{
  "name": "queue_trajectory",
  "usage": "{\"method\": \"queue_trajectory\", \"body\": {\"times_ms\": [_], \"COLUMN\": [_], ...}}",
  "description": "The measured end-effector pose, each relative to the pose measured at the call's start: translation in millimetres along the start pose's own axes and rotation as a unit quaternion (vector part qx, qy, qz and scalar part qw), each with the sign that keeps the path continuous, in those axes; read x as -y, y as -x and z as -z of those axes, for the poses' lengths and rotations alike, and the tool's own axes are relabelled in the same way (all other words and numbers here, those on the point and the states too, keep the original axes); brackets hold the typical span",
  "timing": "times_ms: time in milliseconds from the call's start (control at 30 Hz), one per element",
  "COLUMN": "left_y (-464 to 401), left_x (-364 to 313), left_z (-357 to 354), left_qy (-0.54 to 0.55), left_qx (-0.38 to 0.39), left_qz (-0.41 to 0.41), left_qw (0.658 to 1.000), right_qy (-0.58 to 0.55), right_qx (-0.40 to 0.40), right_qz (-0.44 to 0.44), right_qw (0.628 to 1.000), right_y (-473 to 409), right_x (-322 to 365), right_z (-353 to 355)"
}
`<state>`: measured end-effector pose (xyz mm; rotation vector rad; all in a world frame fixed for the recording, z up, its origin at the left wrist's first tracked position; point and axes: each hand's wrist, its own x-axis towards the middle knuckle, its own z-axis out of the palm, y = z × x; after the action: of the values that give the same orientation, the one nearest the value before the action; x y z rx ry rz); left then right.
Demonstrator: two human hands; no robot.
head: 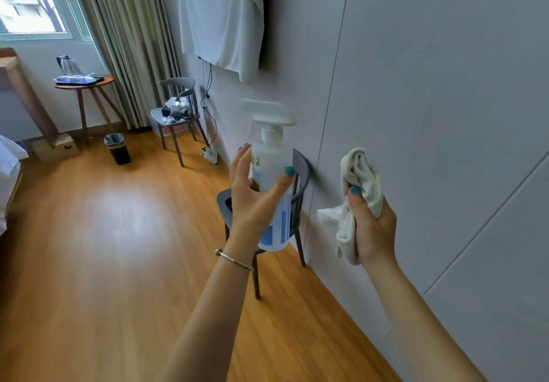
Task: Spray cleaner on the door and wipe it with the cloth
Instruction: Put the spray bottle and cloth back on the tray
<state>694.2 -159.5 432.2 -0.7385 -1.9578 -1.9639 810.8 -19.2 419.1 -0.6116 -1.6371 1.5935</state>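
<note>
My left hand (252, 194) grips a white spray bottle (274, 174) with a blue label around its body; the trigger head points left, along the wall. My right hand (372, 227) is closed on a bunched white cloth (358, 179), held close to the pale grey panelled door surface (430, 114) on the right. Thin seams divide the grey panels. The cloth does not touch the panel.
A dark grey chair (297, 212) stands against the wall behind the bottle. Farther left are a second chair (178, 114) with clutter, a black bin (117, 148), a round side table (84, 84) and curtains. A white shirt (222, 16) hangs on the wall. Wooden floor lies to the left.
</note>
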Motion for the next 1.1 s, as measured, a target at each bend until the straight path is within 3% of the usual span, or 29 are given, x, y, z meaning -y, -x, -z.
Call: {"method": "queue_trajectory", "body": {"times_ms": [400,633,933,1100], "left_y": [-182,-249,-324,-374], "left_x": [104,161,225,265], "left_z": [11,14,19,27], "left_qy": [-0.048,-0.041,0.007,0.06], "left_qx": [-0.018,-0.023,0.038,0.108], "left_qz": [-0.021,-0.019,-0.001,-0.012], "left_qw": [0.998,0.999,0.999,0.992], "right_qy": [-0.035,-0.026,-0.01,0.01], "right_qx": [0.022,0.018,-0.034,-0.112], "right_qz": [-0.003,-0.037,-0.068,-0.057], "right_qw": [0.999,0.999,0.997,0.992], "right_y": [-162,-206,-241,-259], "right_x": [-58,-96,-126,-141], "right_z": [-160,-207,-274,-327]}}
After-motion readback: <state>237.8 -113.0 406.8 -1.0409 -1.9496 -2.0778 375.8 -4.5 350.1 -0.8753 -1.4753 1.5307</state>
